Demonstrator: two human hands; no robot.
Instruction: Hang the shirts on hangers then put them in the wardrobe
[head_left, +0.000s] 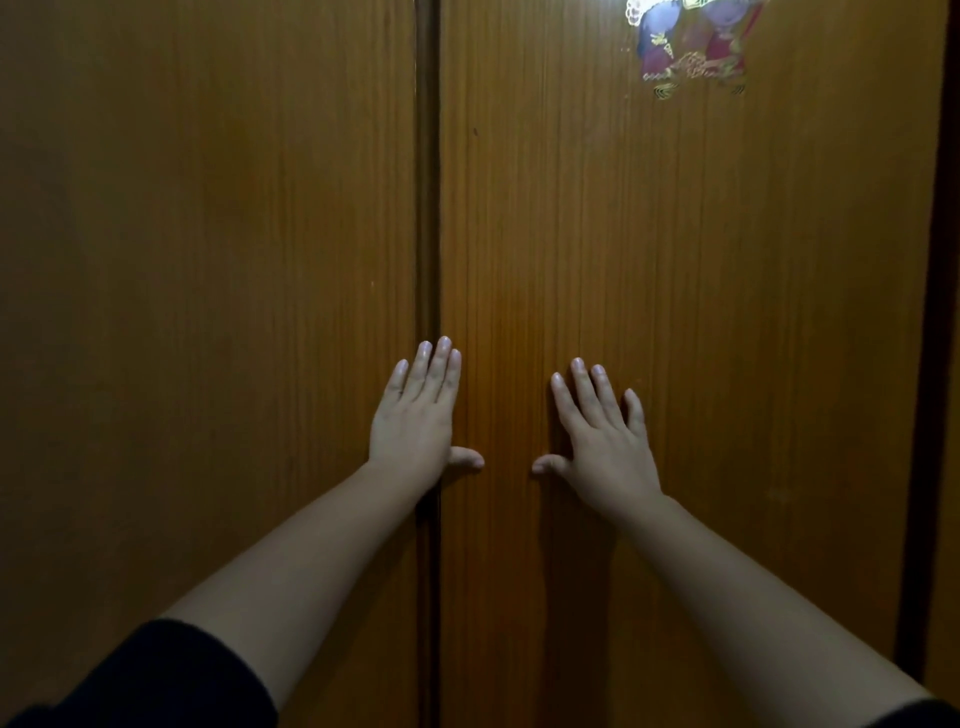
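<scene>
Close head view, dim light. Two brown wood-grain wardrobe doors fill nearly everything: left door (208, 312), right door (701, 338), both closed, meeting at a dark vertical seam (427, 208) just left of centre.

Left hand (415, 415) flat against wood, fingers straight & together, palm lying across seam, thumb (465, 458) stuck out right onto right door. Right hand (605, 441) flat on right door, fingers straight & a little spread, thumb pointing left. Both hands unclenched, gripping nothing, well apart from each other. Bare forearms reaching in from near edge; dark sleeve (156, 680) at near left, sliver of another at near right.

Colourful sticker (691, 47) high on right door, cut off by top edge; picture on it too blurred to read. Dark strip (930, 364) down far right, prob. frame or gap, can't tell which.

Judged step: pressing doors shut, or feeling for a way to open. No handle visible, so can't tell which. If shutting: even push w/ both palms near seam, keep fingertips clear of gap, check both panels sit flush. If opening: may be push-latch; short firm press near seam edge, then release.

Hidden: shirts, hangers, rail, whole wardrobe interior, all out of sight behind doors. No way to say whether shirts are inside. Door tops, bottoms & hinges cut off.
</scene>
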